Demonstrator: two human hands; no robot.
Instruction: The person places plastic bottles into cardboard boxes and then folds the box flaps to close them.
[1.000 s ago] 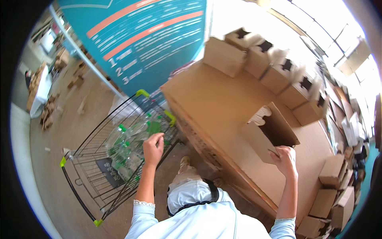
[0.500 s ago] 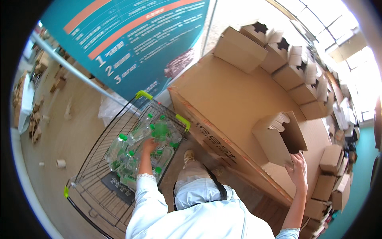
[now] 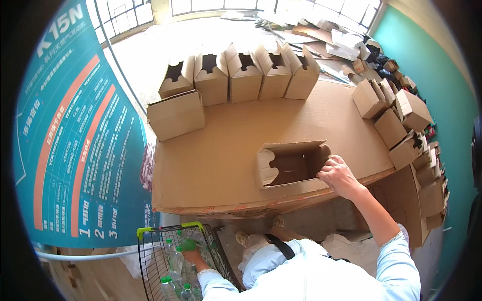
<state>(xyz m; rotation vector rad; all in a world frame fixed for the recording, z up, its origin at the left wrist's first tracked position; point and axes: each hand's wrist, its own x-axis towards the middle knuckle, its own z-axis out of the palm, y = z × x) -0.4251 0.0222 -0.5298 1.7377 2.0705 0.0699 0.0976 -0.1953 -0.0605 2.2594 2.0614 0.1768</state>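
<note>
An open cardboard box (image 3: 293, 163) stands near the front edge of a big carton, its inside bare. My right hand (image 3: 339, 175) pinches the right wall of that box at its upper rim. Down in a wire shopping cart (image 3: 142, 261) at lower left, several clear plastic bottles (image 3: 175, 261) with green caps lie together. Among them my left hand (image 3: 192, 256) is closed round a green-tinted bottle (image 3: 188, 245); its fingers are partly hidden.
The large brown carton (image 3: 226, 130) serves as a tabletop, with a row of open boxes (image 3: 243, 85) along its far side. More boxes (image 3: 391, 128) are piled at the right. A tall blue printed banner (image 3: 65, 150) stands at the left, near the cart.
My view has swung right and up toward the carton top. The box has turned and now sits in front of me, my right hand still on its rim. The left hand stays in the cart.
</note>
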